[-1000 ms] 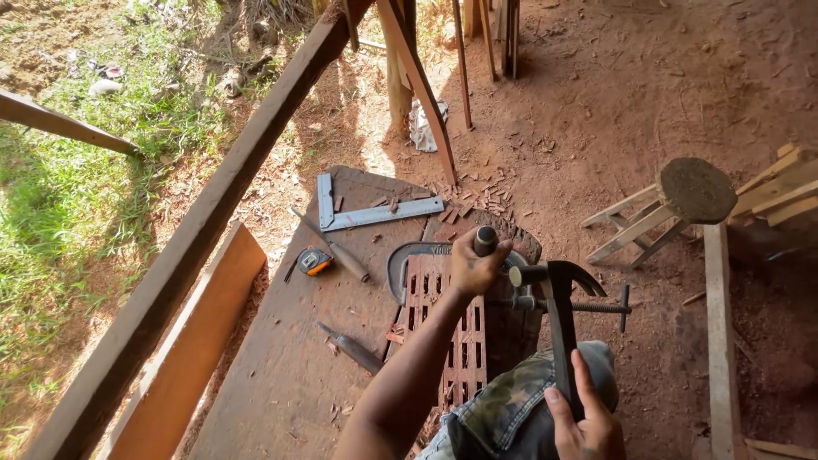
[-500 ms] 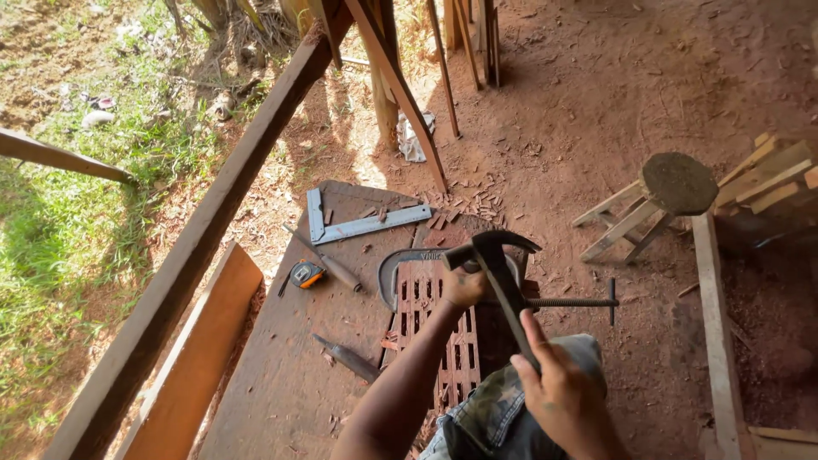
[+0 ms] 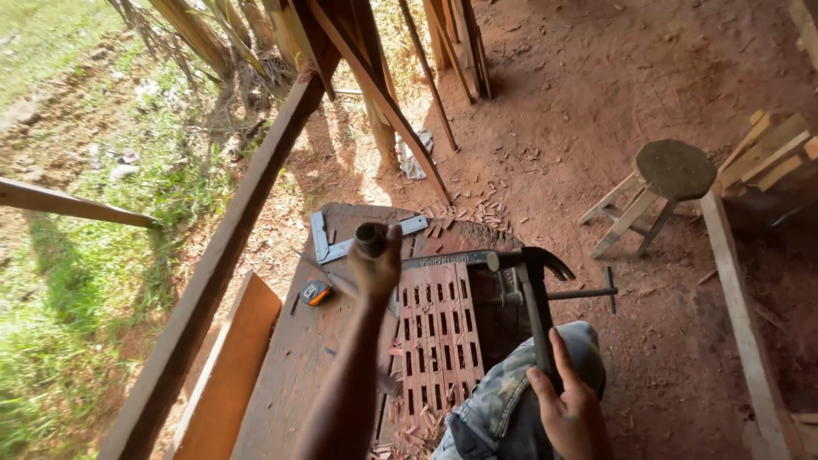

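left hand (image 3: 375, 264): fist closed round chisel handle (image 3: 370, 239), over slotted panel (image 3: 440, 341)
right hand (image 3: 569, 409): gripping hammer (image 3: 532, 294), raised
progress: many slots cut, chips lying near

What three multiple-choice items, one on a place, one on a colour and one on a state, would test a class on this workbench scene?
1. Where does the metal square lie?
A. at the workbench's far end
B. on the stool
C. on the grass

2. What colour is the slotted wooden panel?
A. blue
B. reddish brown
C. white

3. How does the right hand hold the claw hammer?
A. by the head
B. not at all
C. by the handle, head raised over the panel

Answers:
1 A, it rests flat on the bench top beyond the left hand.
2 B, the slotted wood looks reddish brown.
3 C, fingers wrap the handle's lower end.
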